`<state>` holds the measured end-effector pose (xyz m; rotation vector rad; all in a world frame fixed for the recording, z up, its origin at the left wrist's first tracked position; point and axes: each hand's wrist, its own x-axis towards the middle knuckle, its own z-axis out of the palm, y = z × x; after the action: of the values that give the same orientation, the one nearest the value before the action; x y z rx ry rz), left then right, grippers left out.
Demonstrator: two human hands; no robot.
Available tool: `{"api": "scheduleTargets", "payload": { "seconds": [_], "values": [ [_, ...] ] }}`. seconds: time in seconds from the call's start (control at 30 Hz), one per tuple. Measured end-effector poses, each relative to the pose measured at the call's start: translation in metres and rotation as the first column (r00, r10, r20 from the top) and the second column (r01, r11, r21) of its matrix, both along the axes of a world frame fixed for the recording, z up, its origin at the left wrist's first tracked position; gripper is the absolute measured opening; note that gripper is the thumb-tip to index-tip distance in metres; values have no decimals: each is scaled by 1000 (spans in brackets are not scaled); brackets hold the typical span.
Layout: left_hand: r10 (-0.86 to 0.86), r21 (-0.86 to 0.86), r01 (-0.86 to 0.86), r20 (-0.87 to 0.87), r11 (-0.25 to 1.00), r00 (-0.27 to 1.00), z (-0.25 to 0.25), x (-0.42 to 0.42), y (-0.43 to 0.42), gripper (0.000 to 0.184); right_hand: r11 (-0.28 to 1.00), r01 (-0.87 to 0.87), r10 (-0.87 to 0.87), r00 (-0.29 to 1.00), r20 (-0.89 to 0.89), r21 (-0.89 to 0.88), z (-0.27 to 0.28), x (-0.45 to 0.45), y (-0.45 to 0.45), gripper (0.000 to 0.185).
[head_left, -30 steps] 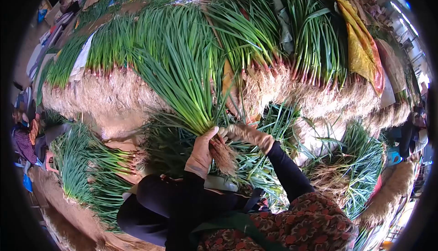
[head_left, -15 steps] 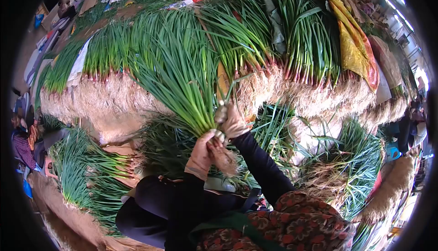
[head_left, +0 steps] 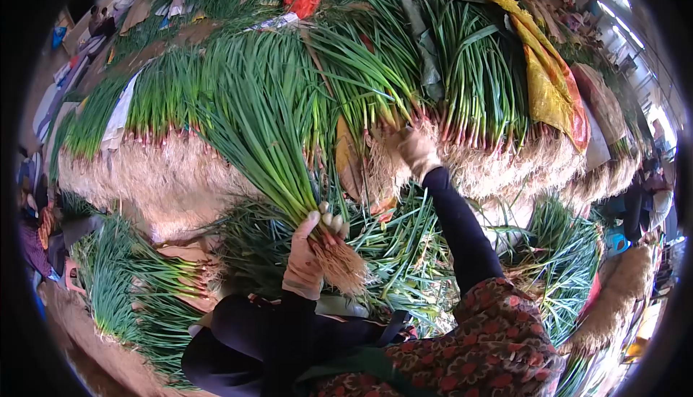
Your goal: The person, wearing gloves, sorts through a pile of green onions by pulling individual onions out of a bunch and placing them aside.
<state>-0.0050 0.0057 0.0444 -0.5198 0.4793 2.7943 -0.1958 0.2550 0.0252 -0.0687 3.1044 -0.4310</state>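
Observation:
My left hand (head_left: 303, 256), in a pale glove, is wrapped round the lower stems of a bunch of green onions (head_left: 289, 173). Their long leaves fan up and to the left, and the pinkish bases with shaggy roots (head_left: 341, 263) hang out below the fingers. My right hand (head_left: 419, 153), also gloved, reaches to the pile of green onions (head_left: 382, 83) in front of me. Its fingers are curled at the root end of a stalk there, partly hidden by the hand itself.
More root-ended rows of green onions (head_left: 166, 94) lie across the back. A yellow sheet (head_left: 538, 72) and a red bag (head_left: 303, 0) rest on them. Loose leaves (head_left: 404, 260) are heaped before me. Smaller bundles (head_left: 173, 271) lie at left. Another person (head_left: 40, 231) sits at far left.
My right hand has left the bunch and moved up and right to the pile. My left hand keeps hold of the bunch, shifted slightly to the left.

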Motion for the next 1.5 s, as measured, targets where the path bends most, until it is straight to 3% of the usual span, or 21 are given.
{"api": "scheduleTargets", "payload": {
  "seconds": [0.07, 0.1, 0.13, 0.17, 0.23, 0.33, 0.37, 0.43, 0.47, 0.6, 0.7, 0.73, 0.83, 0.93, 1.0, 1.13, 1.2, 1.23, 1.27, 1.33, 1.5],
  "values": [
    [-9, -122, 9, -1, 993, 1000, -6, -1, 0, 28, 928, -294, 164, 874, -457, -230, -35, 33, -21, 25],
    [1, -112, 1, 17, 994, 1000, -6, -2, 1, 30, 976, -202, 209, 973, -97, 79, 1, 73, -51, 28],
    [-64, -154, 62, -10, 986, 998, -16, -2, -4, 30, 918, -354, 278, 894, -351, -176, -31, 102, -62, 32],
    [-134, -197, 124, -35, 973, 990, -34, -4, -11, 30, 911, -412, 407, 907, -106, -26, -39, 134, -69, 32],
    [-181, -283, 174, 0, 943, 983, -31, -5, -10, 28, 727, -598, 616, 785, -62, -339, -74, 175, -76, 37],
    [-127, -194, 131, 34, 972, 991, -45, -2, -6, 26, 263, -280, 806, 590, 51, -923, -87, 160, -55, 29],
    [-142, -125, 138, -21, 982, 990, -47, -2, -7, 23, 390, -799, 746, 566, -353, -457, -131, 132, -58, 31],
    [-160, -168, 161, 19, 973, 987, -47, -1, -5, 22, 611, -552, 511, 822, -249, -568, -109, 101, -76, 32],
    [-164, -189, 169, 44, 967, 986, -48, -1, -4, 22, 463, 255, 364, 819, 444, -849, -47, 106, -95, 31],
    [-205, -268, 196, -7, 943, 979, -60, 4, -7, 20, 273, -17, 285, 957, 63, -962, -83, 98, -134, 24],
    [-53, -117, 52, -3, 992, 999, -39, 5, -4, 20, 491, 333, 416, 722, 552, -805, -66, 121, -117, 19],
    [-59, -80, 57, -18, 995, 998, -41, 4, -2, 20, 125, 705, 517, 554, 652, -698, -74, 131, -116, 18],
    [-135, -64, 131, -70, 989, 988, -44, 3, -2, 25, -149, 709, 663, 589, 463, -689, -57, 134, -110, 19],
    [-128, -89, 118, -113, 989, 985, -31, 3, 0, 29, -62, 659, 547, 651, 526, -750, -34, 121, -130, 23],
    [-175, -109, 158, -177, 981, 968, -28, 6, -8, 34, 377, 30, 532, 811, 243, -926, -55, 116, -132, 18],
    [24, 200, -9, -72, 980, 997, -9, 7, 0, 31, 798, -503, 599, 727, 336, -334, -138, 116, -114, 18],
    [42, 253, -20, -84, 967, 996, -15, 6, -3, 34, 677, -3, 624, 534, 571, -736, -100, 105, -76, 18],
    [-20, 217, 88, -298, 972, 954, -49, 0, -11, 40, 649, -564, 710, 691, 139, -510, -123, 80, -61, 17],
    [-34, 226, 89, -237, 970, 971, -42, -1, -6, 41, 639, -678, 580, 735, -351, -363, -125, 46, -31, 20],
    [-73, 233, 97, -112, 968, 991, -19, -1, 1, 42, 853, -125, -23, 961, -275, -507, -27, 22, -3, 22],
    [-68, 145, 79, -81, 986, 994, -17, 5, -3, 37, 973, 71, 6, 945, -326, 222, -28, -14, 35, 28]
  ]
}}
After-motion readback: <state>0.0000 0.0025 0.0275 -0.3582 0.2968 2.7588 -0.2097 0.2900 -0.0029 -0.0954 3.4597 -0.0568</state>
